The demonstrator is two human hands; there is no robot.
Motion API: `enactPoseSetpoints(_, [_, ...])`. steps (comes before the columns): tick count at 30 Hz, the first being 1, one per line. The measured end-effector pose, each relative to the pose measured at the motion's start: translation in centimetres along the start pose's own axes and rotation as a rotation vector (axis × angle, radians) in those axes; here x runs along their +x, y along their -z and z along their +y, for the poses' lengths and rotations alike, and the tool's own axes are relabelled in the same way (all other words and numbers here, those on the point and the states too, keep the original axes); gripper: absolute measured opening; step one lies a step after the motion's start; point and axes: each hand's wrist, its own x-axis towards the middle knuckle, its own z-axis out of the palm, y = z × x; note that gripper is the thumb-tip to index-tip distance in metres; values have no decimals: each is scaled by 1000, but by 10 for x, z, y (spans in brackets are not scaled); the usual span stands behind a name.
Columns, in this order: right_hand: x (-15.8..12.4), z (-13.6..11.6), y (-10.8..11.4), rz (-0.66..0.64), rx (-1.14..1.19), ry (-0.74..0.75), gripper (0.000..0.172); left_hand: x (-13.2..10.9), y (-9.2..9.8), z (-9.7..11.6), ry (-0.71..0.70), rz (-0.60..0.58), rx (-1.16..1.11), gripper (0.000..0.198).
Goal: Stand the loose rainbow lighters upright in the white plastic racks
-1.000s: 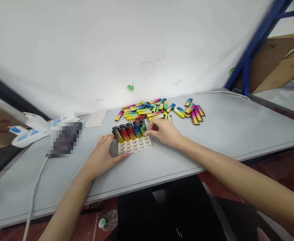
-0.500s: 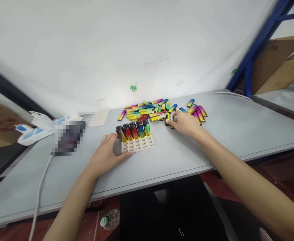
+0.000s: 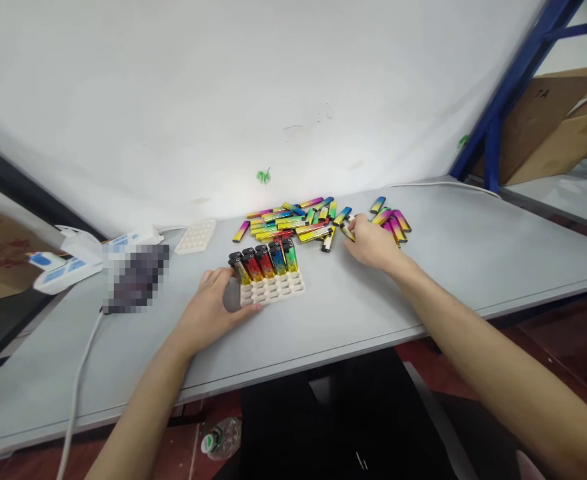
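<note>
A white slotted tray (image 3: pixel 273 289) lies on the grey table (image 3: pixel 423 280). Several rainbow-coloured lighters (image 3: pixel 263 260) stand upright in its back row. My left hand (image 3: pixel 213 308) rests against the tray's left side, fingers curled round its edge. Behind the tray lies a pile of loose lighters (image 3: pixel 293 220), with a smaller heap (image 3: pixel 393 223) to the right. My right hand (image 3: pixel 371 243) is between the two heaps, fingers pinched on one lighter (image 3: pixel 347 231) lying on the table.
A second, empty white tray (image 3: pixel 196 237) lies at the back left. Beside it are a white power strip (image 3: pixel 73 263) and a blurred dark object (image 3: pixel 133 277). A white cable (image 3: pixel 76 393) runs off the front edge. Blue shelving (image 3: pixel 513 87) and cardboard boxes (image 3: pixel 558 120) stand to the right.
My right hand left the upright lighters in the tray and moved right and back to the loose lighters, closing on one. My left hand stayed on the tray.
</note>
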Motion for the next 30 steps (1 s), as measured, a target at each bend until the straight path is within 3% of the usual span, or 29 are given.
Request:
enactPoseSetpoints(2, [-1,-2,1,40,94,-23,30,0,0,0,0,2,-1,55])
enactPoseSetpoints(7, [2,-6,4,51,592,-11,19,0,0,-1,-10,2,12,54])
enactPoseSetpoints(11, [-2,-14,7,24,882,-46,50,1,0,-1,-15,-9,9,55])
enactPoseSetpoints(14, [-6,-21,9,-42,1029,-119,55,1,0,-1,-13,-9,10,56])
enactPoseSetpoints(23, [-10,-28,12,-118,1214,-140,42,1,0,0,-6,-16,-13,56])
enactPoseSetpoints(30, [-8,-27,9,-122,1224,-161,48,1,0,-2,-20,6,-21,56])
